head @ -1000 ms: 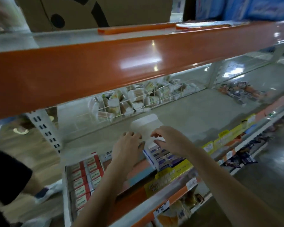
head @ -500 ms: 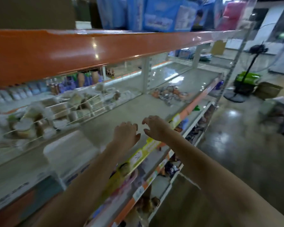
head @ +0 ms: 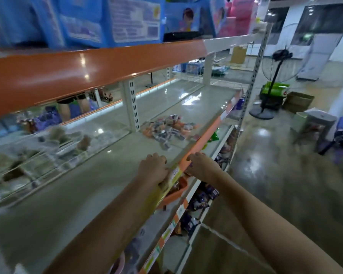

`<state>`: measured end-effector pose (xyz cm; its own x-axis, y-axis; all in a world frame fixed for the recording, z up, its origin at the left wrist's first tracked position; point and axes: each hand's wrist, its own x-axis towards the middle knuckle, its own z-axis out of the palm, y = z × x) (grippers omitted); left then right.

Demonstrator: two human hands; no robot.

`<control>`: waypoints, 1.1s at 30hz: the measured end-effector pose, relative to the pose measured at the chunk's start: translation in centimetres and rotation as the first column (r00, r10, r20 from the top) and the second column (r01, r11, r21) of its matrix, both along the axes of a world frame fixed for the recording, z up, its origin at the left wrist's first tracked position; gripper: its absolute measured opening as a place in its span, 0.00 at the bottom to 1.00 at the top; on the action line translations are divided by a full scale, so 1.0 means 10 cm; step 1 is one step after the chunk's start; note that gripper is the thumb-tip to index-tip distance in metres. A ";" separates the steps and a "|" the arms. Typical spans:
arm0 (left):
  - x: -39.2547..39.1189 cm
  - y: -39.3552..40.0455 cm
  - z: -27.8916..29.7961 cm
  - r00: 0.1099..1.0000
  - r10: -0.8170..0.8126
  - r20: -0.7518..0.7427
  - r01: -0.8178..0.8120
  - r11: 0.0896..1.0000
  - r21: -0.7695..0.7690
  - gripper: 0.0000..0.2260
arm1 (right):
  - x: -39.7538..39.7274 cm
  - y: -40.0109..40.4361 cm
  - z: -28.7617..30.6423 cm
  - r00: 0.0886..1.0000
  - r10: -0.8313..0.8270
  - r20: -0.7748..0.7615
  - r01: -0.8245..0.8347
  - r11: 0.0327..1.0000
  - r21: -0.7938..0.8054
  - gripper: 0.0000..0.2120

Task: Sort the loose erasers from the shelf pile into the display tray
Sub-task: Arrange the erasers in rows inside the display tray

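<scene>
Both hands reach forward side by side over the front edge of the shelf, the left hand above the shelf surface and the right hand at the orange edge strip. Each has loosely curled fingers and holds nothing. The pile of loose erasers lies on the shelf ahead of both hands, well apart from them.

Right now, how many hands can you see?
2. The left hand is over the shelf's front edge, the right hand beside it at the orange edge strip. Both are short of the eraser pile.
</scene>
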<state>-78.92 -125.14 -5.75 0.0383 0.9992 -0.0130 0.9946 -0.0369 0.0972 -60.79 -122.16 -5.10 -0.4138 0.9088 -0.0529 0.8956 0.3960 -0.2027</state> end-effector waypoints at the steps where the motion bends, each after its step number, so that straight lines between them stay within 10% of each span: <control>1: 0.03 0.16 0.00 1.000 -0.016 -0.009 0.016 1.000 0.001 0.17 | 0.04 0.13 -0.02 1.000 -0.007 -0.009 0.007 1.000 -0.002 0.19; 15: 0.16 2.13 -0.03 0.998 -0.048 -0.040 0.051 0.996 0.077 0.14 | 0.09 2.02 -0.11 0.994 -0.054 -0.099 0.052 0.998 -0.020 0.18; 33: 0.42 2.39 -0.34 0.956 0.292 -0.008 -0.287 0.943 0.167 0.14 | 0.20 2.70 -0.49 0.925 0.212 -0.315 -0.180 0.975 0.129 0.08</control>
<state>-74.68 -101.21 -9.13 -0.2505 0.9557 0.1542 0.9673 0.2405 0.0812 -58.75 -95.21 -10.03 -0.5637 0.8018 0.1981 0.6894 0.5889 -0.4219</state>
